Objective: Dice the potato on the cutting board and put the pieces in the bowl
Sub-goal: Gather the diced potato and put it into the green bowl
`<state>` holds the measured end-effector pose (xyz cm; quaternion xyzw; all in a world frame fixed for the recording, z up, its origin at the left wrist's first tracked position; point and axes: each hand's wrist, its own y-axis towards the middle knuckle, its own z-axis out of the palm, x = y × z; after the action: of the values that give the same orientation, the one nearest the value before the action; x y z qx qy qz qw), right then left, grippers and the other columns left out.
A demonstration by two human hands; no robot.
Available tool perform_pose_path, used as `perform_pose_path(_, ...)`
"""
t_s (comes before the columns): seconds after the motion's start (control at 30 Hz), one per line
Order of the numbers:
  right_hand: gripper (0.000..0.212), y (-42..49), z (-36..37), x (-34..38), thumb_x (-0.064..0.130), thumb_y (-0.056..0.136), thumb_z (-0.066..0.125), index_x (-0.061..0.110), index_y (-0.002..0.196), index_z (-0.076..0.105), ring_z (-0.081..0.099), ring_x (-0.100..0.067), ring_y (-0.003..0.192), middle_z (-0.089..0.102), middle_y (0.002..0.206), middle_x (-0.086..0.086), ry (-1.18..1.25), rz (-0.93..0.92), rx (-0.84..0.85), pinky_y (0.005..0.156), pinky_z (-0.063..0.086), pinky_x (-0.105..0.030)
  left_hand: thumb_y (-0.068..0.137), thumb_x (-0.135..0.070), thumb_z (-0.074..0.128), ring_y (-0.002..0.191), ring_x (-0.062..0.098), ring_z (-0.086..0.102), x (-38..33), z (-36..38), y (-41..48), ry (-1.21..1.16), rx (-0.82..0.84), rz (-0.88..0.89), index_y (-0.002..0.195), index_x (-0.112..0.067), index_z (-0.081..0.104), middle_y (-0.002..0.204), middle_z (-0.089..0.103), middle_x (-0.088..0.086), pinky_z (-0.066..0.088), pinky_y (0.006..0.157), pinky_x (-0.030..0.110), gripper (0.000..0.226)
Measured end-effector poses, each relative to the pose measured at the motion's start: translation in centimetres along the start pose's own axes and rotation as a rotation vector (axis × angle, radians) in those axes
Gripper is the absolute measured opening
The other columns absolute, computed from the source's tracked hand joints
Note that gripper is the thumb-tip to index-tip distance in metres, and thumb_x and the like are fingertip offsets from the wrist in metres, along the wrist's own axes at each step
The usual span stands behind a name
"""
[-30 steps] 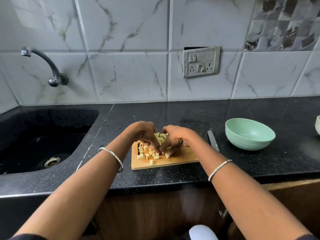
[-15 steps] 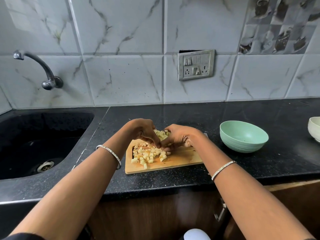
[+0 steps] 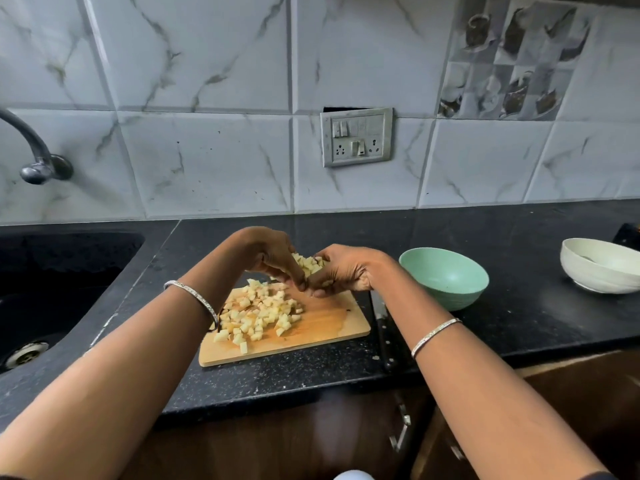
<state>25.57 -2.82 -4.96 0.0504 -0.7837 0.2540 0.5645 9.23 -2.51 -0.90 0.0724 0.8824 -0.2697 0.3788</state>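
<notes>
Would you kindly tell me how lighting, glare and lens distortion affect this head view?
Head view: soft, even light, no hard shadows; the wide lens skews the tile lines and counter edge; potato pieces on the cutting board are sharp; those cupped between left hand and right hand are partly hidden.

Knife (image 3: 383, 336) partly behind right forearm (image 3: 450, 358)

Pale potato cubes (image 3: 258, 315) — some cupped in the fingers (image 3: 289, 271), most on the cutting board (image 3: 329, 327) beneath; green bowl (image 3: 446, 282) just right.
</notes>
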Motion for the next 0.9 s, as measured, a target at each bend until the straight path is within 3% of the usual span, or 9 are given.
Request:
perform_pose_path(0.2,0.021,-4.0,-5.9,1.4,-0.015,0.087,0.064,-0.003,0.104,0.063,0.067,-0.018,0.070,0.069,0.085,-0.017,0.017,-0.044,-0.079,0.058,0.059,-0.022,0.076,0.014,0.071,0.087,0.022,0.072,-6.3,1.0,1.6,-0.104,0.059,0.126,0.110,0.013,0.064,0.100,0.073,0.021,0.060,0.076,0.026,0.034)
perform_pose_path(0.3,0.024,-6.3,-8.9,1.1,-0.016,0.087,0.063,-0.004,0.108,0.062,0.068,-0.018,0.071,0.070,0.086,-0.016,0.020,-0.021,-0.132,0.059,0.059,-0.021,0.080,0.016,0.067,0.069,0.014,0.071,-9.3,2.9,2.7,-0.090,0.098,0.191,0.100,0.012,0.064,0.081,0.073,0.014,0.059,0.064,0.020,0.021)
perform_pose_path(0.43,0.027,-8.9,-12.8,-0.8,-0.017,0.087,0.062,-0.009,0.113,0.062,0.069,-0.018,0.068,0.072,0.084,-0.017,-0.003,0.074,-0.234,0.060,0.061,-0.022,0.086,0.016,0.060,0.057,0.009,0.067,-12.5,7.2,5.1,-0.050,0.165,0.229,0.085,0.007,0.062,0.062,0.070,0.007,0.057,0.073,0.021,0.009)
perform_pose_path(0.57,0.029,-9.6,-14.6,-3.1,-0.017,0.082,0.069,-0.007,0.108,0.064,0.070,-0.019,0.067,0.073,0.085,-0.019,-0.097,0.186,-0.335,0.063,0.062,-0.026,0.080,0.013,0.070,0.072,0.018,0.068,-14.0,11.0,7.9,0.074,0.127,0.236,0.076,0.003,0.064,0.061,0.068,0.007,0.056,0.091,0.033,0.013)
perform_pose_path(0.63,0.036,-9.5,-15.1,-4.1,-0.017,0.080,0.072,-0.010,0.113,0.061,0.072,-0.021,0.068,0.073,0.086,-0.021,-0.128,0.227,-0.364,0.068,0.063,-0.030,0.075,0.007,0.078,0.068,0.017,0.067,-14.5,12.2,8.7,0.182,0.091,0.246,0.080,0.000,0.065,0.059,0.067,0.006,0.059,0.080,0.028,0.016)
perform_pose_path(0.7,0.036,-9.4,-15.3,-4.6,-0.017,0.078,0.073,-0.008,0.111,0.062,0.071,-0.023,0.071,0.073,0.087,-0.020,-0.180,0.254,-0.368,0.077,0.063,-0.036,0.069,0.003,0.084,0.068,0.018,0.069,-14.6,12.8,9.0,0.240,0.032,0.267,0.096,0.002,0.066,0.073,0.070,0.009,0.060,0.075,0.030,0.032)
perform_pose_path(0.77,0.033,-9.5,-15.3,-4.7,-0.012,0.077,0.076,0.000,0.106,0.065,0.068,-0.023,0.076,0.071,0.087,-0.016,-0.316,0.285,-0.375,0.080,0.061,-0.038,0.067,0.004,0.085,0.086,0.028,0.073,-14.7,13.0,9.0,0.252,0.028,0.275,0.116,0.007,0.062,0.103,0.071,0.014,0.059,0.084,0.040,0.054)
perform_pose_path(0.83,0.033,-9.6,-15.0,-4.3,-0.008,0.078,0.076,0.002,0.109,0.070,0.066,-0.024,0.081,0.070,0.091,-0.015,-0.424,0.309,-0.382,0.085,0.060,-0.043,0.072,0.007,0.080,0.094,0.034,0.071,-14.8,12.9,8.7,0.239,0.020,0.285,0.121,0.007,0.062,0.115,0.067,0.018,0.059,0.086,0.043,0.052)
perform_pose_path(0.9,0.035,-9.7,-14.9,-3.8,-0.010,0.081,0.071,0.001,0.114,0.069,0.070,-0.029,0.082,0.070,0.096,-0.017,-0.449,0.307,-0.416,0.081,0.062,-0.048,0.079,0.009,0.072,0.092,0.036,0.072,-15.1,12.7,8.5,0.219,-0.004,0.301,0.117,0.006,0.064,0.107,0.069,0.023,0.060,0.082,0.044,0.038)
